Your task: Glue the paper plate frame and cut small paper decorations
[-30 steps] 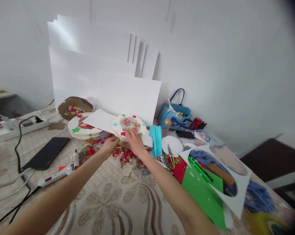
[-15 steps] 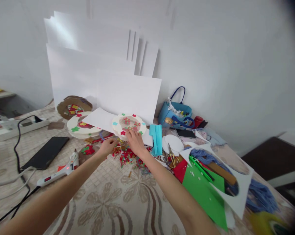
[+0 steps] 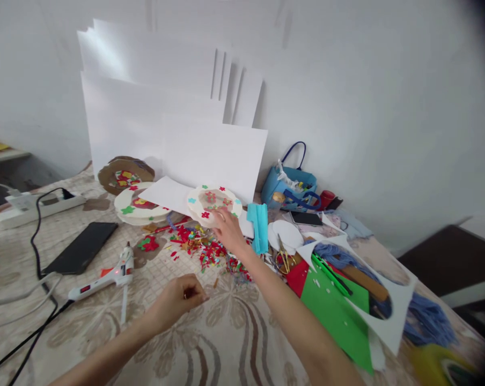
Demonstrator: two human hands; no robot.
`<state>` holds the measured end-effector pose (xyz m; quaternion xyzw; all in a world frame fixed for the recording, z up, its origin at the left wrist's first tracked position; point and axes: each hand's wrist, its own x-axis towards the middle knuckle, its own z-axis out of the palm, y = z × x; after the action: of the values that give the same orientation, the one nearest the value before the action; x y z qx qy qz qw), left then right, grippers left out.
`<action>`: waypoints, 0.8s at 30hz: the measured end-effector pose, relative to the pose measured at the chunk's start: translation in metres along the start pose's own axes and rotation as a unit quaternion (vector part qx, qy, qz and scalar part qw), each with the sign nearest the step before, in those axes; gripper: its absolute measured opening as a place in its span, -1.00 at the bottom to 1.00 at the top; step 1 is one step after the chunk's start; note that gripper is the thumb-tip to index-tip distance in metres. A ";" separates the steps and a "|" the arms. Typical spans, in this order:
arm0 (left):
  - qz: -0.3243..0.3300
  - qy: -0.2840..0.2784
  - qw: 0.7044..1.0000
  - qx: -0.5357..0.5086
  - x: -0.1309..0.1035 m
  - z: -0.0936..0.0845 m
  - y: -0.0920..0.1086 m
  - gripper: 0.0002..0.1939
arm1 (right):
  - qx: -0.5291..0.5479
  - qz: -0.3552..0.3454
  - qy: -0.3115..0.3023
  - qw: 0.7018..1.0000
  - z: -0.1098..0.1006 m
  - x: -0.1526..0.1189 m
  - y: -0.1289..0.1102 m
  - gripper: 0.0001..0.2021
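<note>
Flowered ring, right hand at rim (left hand apart)

- Blk smartphone, flat on patterned tablecloth
- White pwr strip, far L, w/ blk plug in
- Lt-blue handled basket, filled w/ misc. bits, nr wall
- 2nd phone, screen up, in front of basket
- Red container, R of basket
- White boards, leaning vs. wall

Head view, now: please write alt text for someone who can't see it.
The person's right hand touches a round white ring decorated with coloured flower shapes; the left hand, fingers curled, is nearer the camera. Small multicoloured scraps litter the patterned tabletop; a white glue gun lies at left.
</note>
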<state>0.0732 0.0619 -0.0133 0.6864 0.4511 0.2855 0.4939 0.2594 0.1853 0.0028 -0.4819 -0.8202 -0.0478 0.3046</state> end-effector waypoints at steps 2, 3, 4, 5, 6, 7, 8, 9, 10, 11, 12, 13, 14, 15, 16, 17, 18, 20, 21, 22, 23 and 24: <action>-0.064 -0.004 0.994 -0.090 -0.001 0.000 -0.007 -0.70 | 0.041 0.031 0.045 0.998 -0.014 -0.009 0.004 -0.56; -0.092 -0.011 0.986 -0.135 -0.001 0.000 -0.010 -0.67 | 0.062 0.051 0.070 0.994 -0.021 -0.016 0.006 -0.58; -0.116 -0.019 0.977 -0.177 -0.001 0.001 -0.012 -0.65 | 0.083 0.072 0.092 0.990 -0.028 -0.024 0.007 -0.60; -0.136 -0.027 0.967 -0.214 -0.002 0.002 -0.013 -0.63 | 0.103 0.092 0.109 0.984 -0.034 -0.033 0.008 -0.62; -0.154 -0.032 0.957 -0.245 -0.002 0.003 -0.014 -0.63 | 0.122 0.109 0.121 0.979 -0.040 -0.043 0.007 -0.64; -0.172 -0.033 0.947 -0.271 -0.002 0.004 -0.013 -0.64 | 0.141 0.124 0.129 0.974 -0.044 -0.054 0.005 -0.66; -0.188 -0.032 0.937 -0.293 -0.001 0.006 -0.012 -0.65 | 0.158 0.137 0.132 0.969 -0.048 -0.064 0.002 -0.68; -0.201 -0.026 0.928 -0.312 -0.001 0.008 -0.009 -0.67 | 0.173 0.146 0.133 0.965 -0.050 -0.075 -0.004 -0.71; -0.211 -0.019 0.921 -0.327 0.000 0.010 -0.007 -0.70 | 0.185 0.152 0.130 0.962 -0.052 -0.085 -0.010 -0.74; -0.218 -0.012 0.915 -0.340 0.000 0.012 -0.004 -0.72 | 0.199 0.155 0.123 0.960 -0.052 -0.094 -0.018 -0.76; -0.222 -0.008 0.909 -0.353 0.001 0.014 -0.001 -0.75 | 0.215 0.154 0.111 0.958 -0.052 -0.102 -0.027 -0.78; -0.224 -0.005 0.903 -0.366 0.002 0.016 0.002 -0.78 | 0.237 0.150 0.095 0.955 -0.051 -0.109 -0.036 -0.80; -0.223 -0.005 0.899 -0.378 0.002 0.017 0.005 -0.79 | 0.263 0.145 0.077 0.951 -0.050 -0.115 -0.044 -0.81; -0.221 -0.006 0.894 -0.389 0.003 0.019 0.007 -0.80 | 0.286 0.136 0.060 0.947 -0.049 -0.119 -0.052 -0.81; -0.217 -0.006 0.891 -0.399 0.003 0.020 0.008 -0.80 | 0.302 0.127 0.046 0.944 -0.047 -0.122 -0.059 -0.80; -0.212 -0.006 0.888 -0.408 0.003 0.021 0.009 -0.80 | 0.309 0.119 0.034 0.943 -0.046 -0.124 -0.065 -0.78; -0.207 -0.005 0.886 -0.415 0.003 0.022 0.009 -0.80 | 0.305 0.111 0.023 0.946 -0.044 -0.126 -0.069 -0.74; -0.195 -0.002 0.884 -0.425 0.002 0.024 0.008 -0.82 | 0.289 0.100 -0.001 0.952 -0.041 -0.126 -0.074 -0.65; -0.190 -0.004 0.883 -0.429 0.001 0.024 0.007 -0.82 | 0.283 0.095 -0.016 0.954 -0.040 -0.126 -0.075 -0.63; -0.188 -0.009 0.883 -0.430 0.000 0.024 0.006 -0.83 | 0.279 0.089 -0.030 0.956 -0.039 -0.126 -0.075 -0.63; -0.187 -0.016 0.883 -0.430 -0.001 0.023 0.004 -0.83 | 0.278 0.080 -0.041 0.956 -0.038 -0.125 -0.075 -0.63; -0.187 -0.022 0.882 -0.431 -0.002 0.023 0.003 -0.83 | 0.278 0.070 -0.048 0.957 -0.037 -0.126 -0.075 -0.65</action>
<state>0.0928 0.0503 -0.0185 0.3147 0.3928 0.3384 0.7951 0.2584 0.0357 -0.0194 -0.4359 -0.7793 0.2261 0.3893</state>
